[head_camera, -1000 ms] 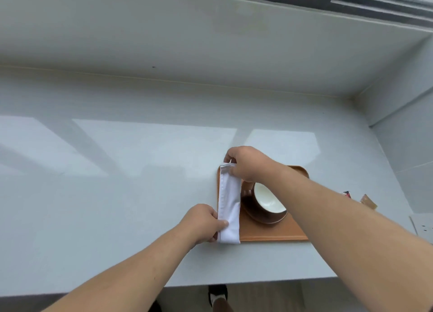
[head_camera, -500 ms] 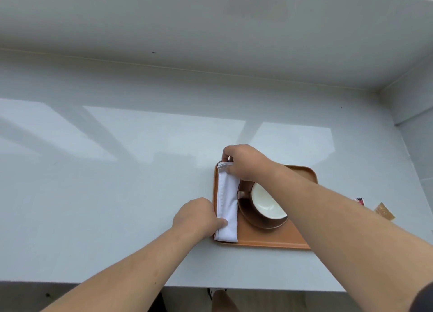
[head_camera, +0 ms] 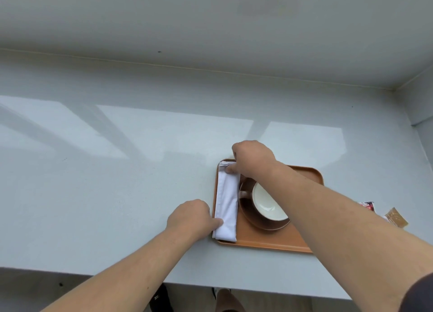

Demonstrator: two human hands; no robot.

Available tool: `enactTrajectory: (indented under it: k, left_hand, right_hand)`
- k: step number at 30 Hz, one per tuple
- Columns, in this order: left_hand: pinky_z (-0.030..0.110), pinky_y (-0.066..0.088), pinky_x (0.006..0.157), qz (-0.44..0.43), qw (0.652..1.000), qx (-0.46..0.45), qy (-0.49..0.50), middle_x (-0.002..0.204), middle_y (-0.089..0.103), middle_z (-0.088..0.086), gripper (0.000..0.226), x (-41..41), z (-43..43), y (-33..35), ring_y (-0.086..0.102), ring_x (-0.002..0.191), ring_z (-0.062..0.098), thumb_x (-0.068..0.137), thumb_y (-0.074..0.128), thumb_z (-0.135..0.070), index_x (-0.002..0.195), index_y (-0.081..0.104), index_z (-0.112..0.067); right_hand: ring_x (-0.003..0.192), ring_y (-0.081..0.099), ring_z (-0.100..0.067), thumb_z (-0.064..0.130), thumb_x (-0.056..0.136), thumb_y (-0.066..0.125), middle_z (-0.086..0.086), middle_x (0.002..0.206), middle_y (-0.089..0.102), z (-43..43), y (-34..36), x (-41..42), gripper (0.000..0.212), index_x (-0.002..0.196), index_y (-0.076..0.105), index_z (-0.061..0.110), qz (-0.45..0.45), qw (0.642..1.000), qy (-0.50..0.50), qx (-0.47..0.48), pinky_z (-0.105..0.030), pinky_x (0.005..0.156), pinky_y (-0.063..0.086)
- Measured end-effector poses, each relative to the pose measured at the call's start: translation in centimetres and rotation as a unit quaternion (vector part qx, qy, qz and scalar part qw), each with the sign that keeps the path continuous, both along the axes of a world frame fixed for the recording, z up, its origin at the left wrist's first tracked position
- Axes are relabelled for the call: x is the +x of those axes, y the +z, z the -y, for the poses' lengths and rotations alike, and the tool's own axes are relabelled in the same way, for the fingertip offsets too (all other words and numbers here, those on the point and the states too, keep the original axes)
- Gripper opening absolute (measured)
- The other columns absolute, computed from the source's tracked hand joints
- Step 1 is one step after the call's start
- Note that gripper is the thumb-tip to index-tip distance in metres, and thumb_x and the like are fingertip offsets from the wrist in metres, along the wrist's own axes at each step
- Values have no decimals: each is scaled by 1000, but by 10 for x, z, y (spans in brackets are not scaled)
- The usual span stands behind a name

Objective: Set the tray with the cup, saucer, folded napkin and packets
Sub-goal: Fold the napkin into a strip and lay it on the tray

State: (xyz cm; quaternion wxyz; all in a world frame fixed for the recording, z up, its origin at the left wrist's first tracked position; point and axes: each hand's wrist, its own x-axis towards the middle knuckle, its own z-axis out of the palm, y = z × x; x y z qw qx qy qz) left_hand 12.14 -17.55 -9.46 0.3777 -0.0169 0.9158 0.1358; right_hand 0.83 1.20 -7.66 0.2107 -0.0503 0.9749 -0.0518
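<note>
Lying flat along the tray's [head_camera: 269, 243] left edge, the white folded napkin [head_camera: 226, 201] is pinched at both ends.

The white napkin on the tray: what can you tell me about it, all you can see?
The folded napkin is plain white cloth, folded into a long narrow strip with a stitched hem along its left edge. It lies flat along the left side of the orange tray, beside the brown saucer. The right hand presses its far end; the left hand touches its near end. Its near corner seems to overlap the tray's rim.
</note>
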Motion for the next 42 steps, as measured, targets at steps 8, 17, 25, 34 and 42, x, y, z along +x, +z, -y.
enactTrajectory:
  k: [8, 17, 25, 34, 42]
  left_hand:
    - [29, 37, 53, 46, 998, -40, -27, 69, 60, -5, 58, 3, -11, 7, 57, 64, 13, 62, 72, -77, 68, 54, -23]
    - [29, 39, 54, 35, 997, -72, -9, 72, 61, -5, 59, 16, -18, 11, 59, 68, 14, 66, 70, -80, 70, 55, -22]
    - [31, 36, 53, -114, 989, -55, -80, 75, 53, -10, 54, 8, -12, 17, 53, 70, 15, 67, 64, -77, 72, 41, -29]
    - [36, 50, 71, -301, 937, 134, -114, 95, 59, -7, 16, -44, -45, 55, 56, 92, 19, 91, 59, -39, 97, 60, -25]
    - [35, 50, 80, -275, 893, 207, -288, 104, 67, -7, 20, -25, -174, 78, 59, 103, 18, 90, 55, -39, 101, 67, -28]
  right_hand:
    - [57, 48, -16, 61, 74, 79, 1, 67, 55, -4, -1, -10, 53, 62, 52, 17, 67, 996, -54, 10, -25, 49, 32]
    - [59, 48, -16, 68, 70, 78, 2, 72, 56, -5, 3, -8, 57, 68, 50, 19, 70, 995, -67, 24, -29, 59, 42]
    - [75, 49, -24, 41, 90, 63, -3, 94, 65, -1, 12, 23, 28, 82, 53, 15, -71, 995, 28, 70, -33, 64, 36]
    - [88, 54, -25, 32, 93, 57, 0, 93, 63, -61, 74, 96, 15, 96, 61, 18, -208, 963, -137, -102, -37, 67, 46]
    - [100, 57, -21, 27, 94, 57, 3, 102, 65, -192, 61, 188, 16, 106, 65, 21, -163, 939, -293, -75, -35, 72, 47]
